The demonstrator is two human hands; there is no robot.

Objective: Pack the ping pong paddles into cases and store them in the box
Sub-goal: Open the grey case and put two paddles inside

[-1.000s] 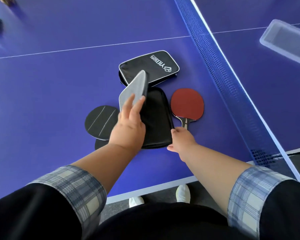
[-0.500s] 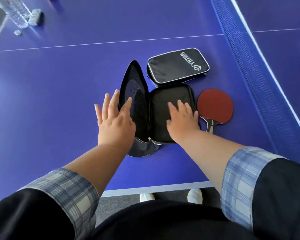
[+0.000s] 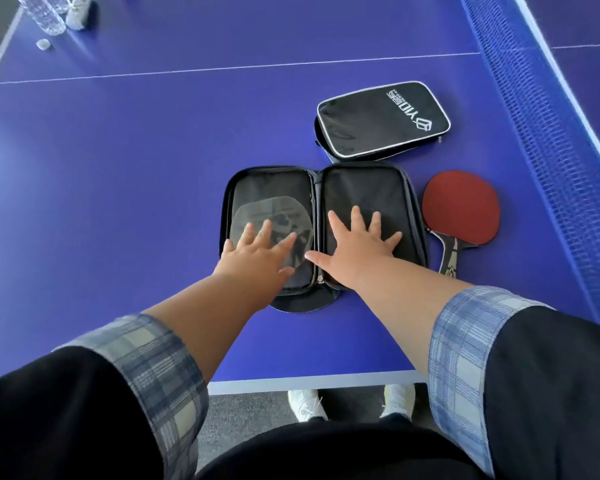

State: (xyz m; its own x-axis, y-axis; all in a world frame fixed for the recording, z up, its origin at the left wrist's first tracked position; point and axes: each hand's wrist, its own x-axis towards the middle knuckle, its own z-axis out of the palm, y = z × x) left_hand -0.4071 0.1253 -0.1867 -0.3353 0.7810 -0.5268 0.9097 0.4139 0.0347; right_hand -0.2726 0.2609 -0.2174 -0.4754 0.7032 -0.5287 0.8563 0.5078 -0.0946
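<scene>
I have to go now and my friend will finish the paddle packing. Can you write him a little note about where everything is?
Left hand: flat and open on the left half of the open case.
Right hand: flat and open on the right half.
Red paddle: on the table, right of the open case, not packed.
Second case: lies behind, looks closed.
Done: one case spread open.
Left: put the paddle in, zip up, store the cases. No box is in view.
</scene>
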